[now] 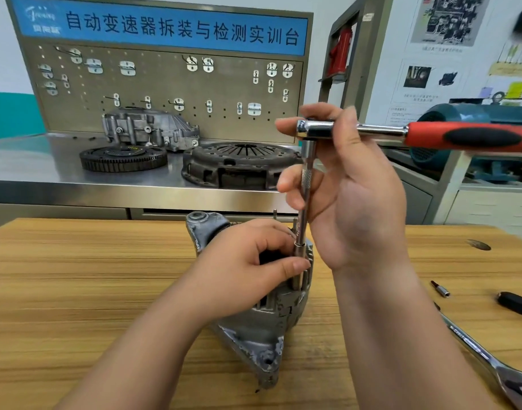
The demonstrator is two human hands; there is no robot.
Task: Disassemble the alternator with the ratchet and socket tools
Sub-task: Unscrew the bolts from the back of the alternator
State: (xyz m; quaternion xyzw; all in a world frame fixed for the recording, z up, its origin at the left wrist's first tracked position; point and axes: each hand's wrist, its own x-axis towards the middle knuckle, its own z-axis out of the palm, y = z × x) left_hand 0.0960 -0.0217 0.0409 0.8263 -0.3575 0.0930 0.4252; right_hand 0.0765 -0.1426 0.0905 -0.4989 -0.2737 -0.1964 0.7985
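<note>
A grey metal alternator lies on the wooden table in the middle of the view. My left hand grips its top, with the thumb against the socket. A ratchet with a red and black handle points right, level, above the alternator. From its head a long extension bar drops down into the socket, which stands on the alternator's rim. My right hand holds the ratchet head and the extension bar, fingers curled round them.
A second chrome ratchet lies at the table's right edge, with a small bit and a black handle near it. Behind the table stands a steel bench with a clutch plate, a flywheel, a gearbox housing and a pegboard.
</note>
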